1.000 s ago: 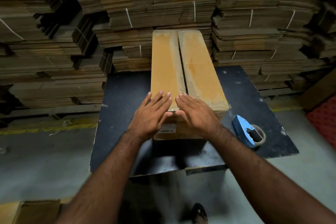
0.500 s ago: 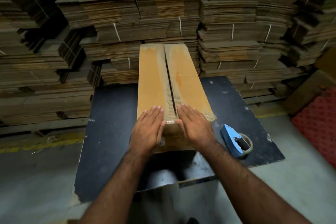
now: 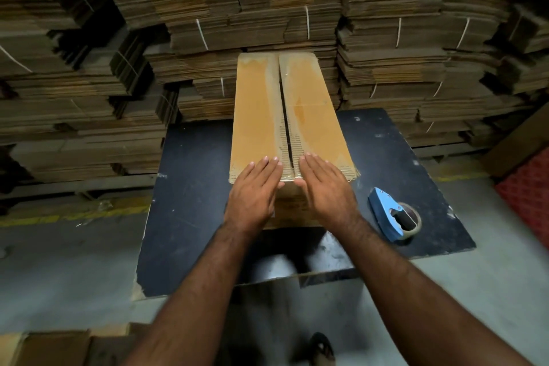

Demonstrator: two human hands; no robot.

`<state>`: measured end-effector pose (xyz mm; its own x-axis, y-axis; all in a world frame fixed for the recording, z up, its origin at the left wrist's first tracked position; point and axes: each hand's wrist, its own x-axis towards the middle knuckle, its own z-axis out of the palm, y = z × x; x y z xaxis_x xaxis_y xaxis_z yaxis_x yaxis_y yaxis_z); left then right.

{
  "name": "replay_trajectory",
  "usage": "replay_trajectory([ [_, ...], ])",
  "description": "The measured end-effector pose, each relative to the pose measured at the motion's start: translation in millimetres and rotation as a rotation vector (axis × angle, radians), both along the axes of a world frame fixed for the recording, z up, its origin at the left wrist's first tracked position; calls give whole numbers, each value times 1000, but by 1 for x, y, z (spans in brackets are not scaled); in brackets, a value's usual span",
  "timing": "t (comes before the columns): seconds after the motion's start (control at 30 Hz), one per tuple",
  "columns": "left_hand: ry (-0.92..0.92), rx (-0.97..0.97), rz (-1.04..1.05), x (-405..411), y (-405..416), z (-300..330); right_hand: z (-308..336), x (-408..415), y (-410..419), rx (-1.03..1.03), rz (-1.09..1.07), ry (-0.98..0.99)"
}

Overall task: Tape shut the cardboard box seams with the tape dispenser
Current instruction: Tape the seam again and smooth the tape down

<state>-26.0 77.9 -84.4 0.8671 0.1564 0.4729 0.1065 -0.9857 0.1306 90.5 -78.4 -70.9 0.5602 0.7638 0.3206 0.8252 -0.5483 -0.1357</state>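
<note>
Both hands (image 3: 289,187) flat on box (image 3: 261,116) flaps, tape dispenser (image 3: 393,214) aside (untouched)

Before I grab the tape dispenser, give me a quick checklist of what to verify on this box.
1. Top flaps held down: left hand and right hand press flat on the box: ok.
2. Centre seam closed: a dark gap shows: not ok.
3. Seam taped: no tape across the gap: not ok.
4. Tape dispenser free, beside the right hand: ok.
5. Box on the table: ok.
6. Tape left on the roll: cannot tell.
</note>
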Motion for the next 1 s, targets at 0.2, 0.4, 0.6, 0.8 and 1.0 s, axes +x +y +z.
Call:
replay_trajectory([
  [0.2,63,-41,39,0,-11,9,10,-2,-3,-106,29,26],
  [0.4,73,-36,47,-7,-11,10,4,0,-22,-29,147,-89],
  [0.6,150,-61,63,-9,-16,25,24,13,-26,-153,138,-18],
  [0.8,100,-170,16,4,-25,18,15,7,-8,-142,170,37],
  [1.0,80,-199,24,4,-24,18,13,19,-18,-22,222,69],
])
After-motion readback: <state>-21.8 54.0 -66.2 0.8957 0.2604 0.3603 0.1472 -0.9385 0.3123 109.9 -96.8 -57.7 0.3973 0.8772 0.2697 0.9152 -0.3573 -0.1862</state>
